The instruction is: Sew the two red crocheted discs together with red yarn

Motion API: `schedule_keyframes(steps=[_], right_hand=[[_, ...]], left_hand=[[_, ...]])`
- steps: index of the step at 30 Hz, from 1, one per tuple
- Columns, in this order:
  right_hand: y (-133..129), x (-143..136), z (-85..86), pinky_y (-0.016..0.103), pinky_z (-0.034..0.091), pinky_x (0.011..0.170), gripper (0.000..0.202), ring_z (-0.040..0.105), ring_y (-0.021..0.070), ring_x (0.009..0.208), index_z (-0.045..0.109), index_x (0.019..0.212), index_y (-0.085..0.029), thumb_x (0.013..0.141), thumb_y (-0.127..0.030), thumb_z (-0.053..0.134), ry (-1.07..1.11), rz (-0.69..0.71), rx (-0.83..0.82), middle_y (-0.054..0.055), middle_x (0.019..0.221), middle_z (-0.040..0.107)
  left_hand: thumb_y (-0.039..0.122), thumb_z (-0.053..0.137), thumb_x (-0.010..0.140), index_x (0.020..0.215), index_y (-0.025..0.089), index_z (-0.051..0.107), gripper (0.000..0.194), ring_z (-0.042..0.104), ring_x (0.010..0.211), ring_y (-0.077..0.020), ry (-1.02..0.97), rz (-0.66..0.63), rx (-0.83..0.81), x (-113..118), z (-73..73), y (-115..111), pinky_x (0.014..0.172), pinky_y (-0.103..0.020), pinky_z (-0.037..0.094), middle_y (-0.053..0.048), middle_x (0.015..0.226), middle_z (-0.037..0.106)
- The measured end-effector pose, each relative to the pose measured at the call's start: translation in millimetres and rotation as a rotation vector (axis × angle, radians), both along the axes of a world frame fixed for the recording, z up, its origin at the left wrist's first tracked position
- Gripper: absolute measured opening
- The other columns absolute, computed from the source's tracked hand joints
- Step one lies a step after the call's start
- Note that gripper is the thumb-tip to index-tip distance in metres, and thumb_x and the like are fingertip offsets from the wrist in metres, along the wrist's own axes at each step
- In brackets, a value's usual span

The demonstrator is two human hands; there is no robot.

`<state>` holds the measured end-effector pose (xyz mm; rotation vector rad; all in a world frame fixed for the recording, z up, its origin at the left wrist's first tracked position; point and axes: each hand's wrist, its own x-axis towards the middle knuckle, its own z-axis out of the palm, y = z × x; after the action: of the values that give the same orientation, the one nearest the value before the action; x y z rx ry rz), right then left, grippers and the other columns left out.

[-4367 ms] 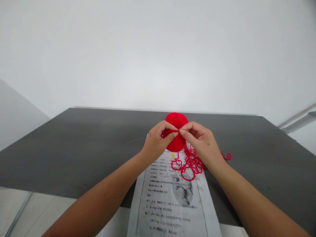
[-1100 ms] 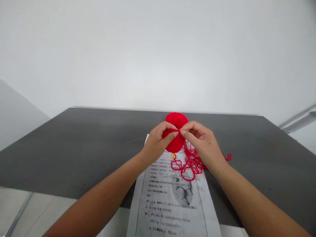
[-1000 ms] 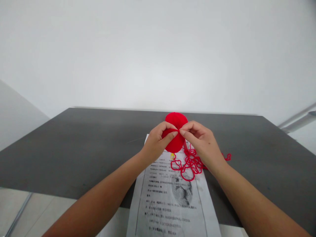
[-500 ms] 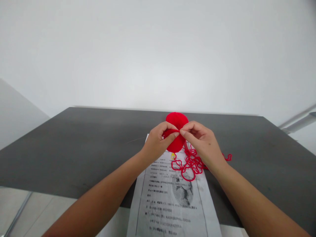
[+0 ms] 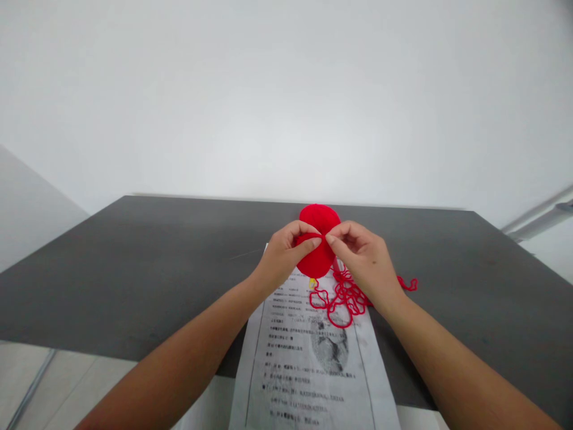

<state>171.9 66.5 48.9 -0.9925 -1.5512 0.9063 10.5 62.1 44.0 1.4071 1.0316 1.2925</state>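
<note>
Over the upper part of a printed sheet, both hands hold a soft, rounded red yarn piece (image 5: 319, 216). Its kind is unclear, since the fingers cover its middle. My left hand (image 5: 286, 248) is closed, with a fold of it between thumb and fingers. My right hand (image 5: 362, 248) pinches at the middle of the piece, thumb and index fingertips pressed together close to the left thumb. Whatever fine thing those tips hold is too small to make out. Loose red yarn (image 5: 347, 298) lies tangled below the right hand, partly hidden by it.
The printed sheet (image 5: 286, 352), with text and a dark round picture, extends past the near edge of the dark grey table (image 5: 170, 263). A small yellow item (image 5: 312, 283) lies on the paper beside the yarn. A white wall (image 5: 286, 107) rises behind the table.
The right fingertips have drawn slightly apart from the left thumb, and the fold in my left hand looks a little fuller. The view has shifted very slightly.
</note>
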Motion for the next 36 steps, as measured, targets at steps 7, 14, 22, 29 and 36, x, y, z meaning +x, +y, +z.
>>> schedule_keyframes(steps=[7,14,22,29,36], right_hand=[[0.9,-2.0,4.8,0.026,0.041,0.061,0.010,0.052,0.0120,0.062,0.063,0.069,-0.018,0.075,-0.026,0.067,0.101,0.047,-0.076,-0.001,0.067,0.061],[0.8,-1.4,4.6,0.024,0.041,0.061,0.012,0.051,0.0113,0.063,0.064,0.069,-0.018,0.075,-0.028,0.069,0.146,0.076,-0.106,-0.002,0.066,0.060],[0.0,-2.5,5.3,0.025,0.043,0.063,0.011,0.053,0.0119,0.065,0.064,0.071,-0.018,0.076,-0.027,0.068,0.148,0.083,-0.108,-0.001,0.069,0.062],[-1.6,-2.5,6.6,0.025,0.043,0.062,0.011,0.053,0.0120,0.064,0.064,0.071,-0.018,0.078,-0.027,0.067,0.120,0.077,-0.085,-0.001,0.068,0.062],[-1.4,-2.3,6.5,0.025,0.041,0.061,0.011,0.051,0.0121,0.064,0.063,0.070,-0.018,0.078,-0.027,0.066,0.093,0.071,-0.072,-0.001,0.067,0.059]], left_hand=[[0.027,0.067,0.078,0.081,0.018,0.063,0.010,0.057,0.075,-0.0139,0.029,0.016,0.044,-0.9,0.1,-2.0,0.067,-0.025,0.045,-0.001,0.080,0.064],[0.025,0.064,0.081,0.082,0.018,0.062,0.007,0.058,0.078,-0.0146,0.119,0.042,0.136,-2.4,-2.9,-1.1,0.068,-0.026,0.044,-0.001,0.083,0.065],[0.024,0.062,0.083,0.082,0.019,0.062,0.005,0.058,0.080,-0.0150,0.148,0.063,0.174,-2.0,-2.2,-2.7,0.068,-0.026,0.045,-0.001,0.083,0.065],[0.021,0.061,0.083,0.081,0.019,0.062,0.003,0.060,0.079,-0.0151,0.196,0.084,0.215,-1.6,-1.2,-2.7,0.070,-0.027,0.045,-0.001,0.082,0.067],[0.019,0.060,0.083,0.081,0.019,0.062,0.003,0.061,0.083,-0.0161,0.224,0.076,0.230,-0.5,0.8,-4.6,0.073,-0.028,0.047,-0.001,0.083,0.067]])
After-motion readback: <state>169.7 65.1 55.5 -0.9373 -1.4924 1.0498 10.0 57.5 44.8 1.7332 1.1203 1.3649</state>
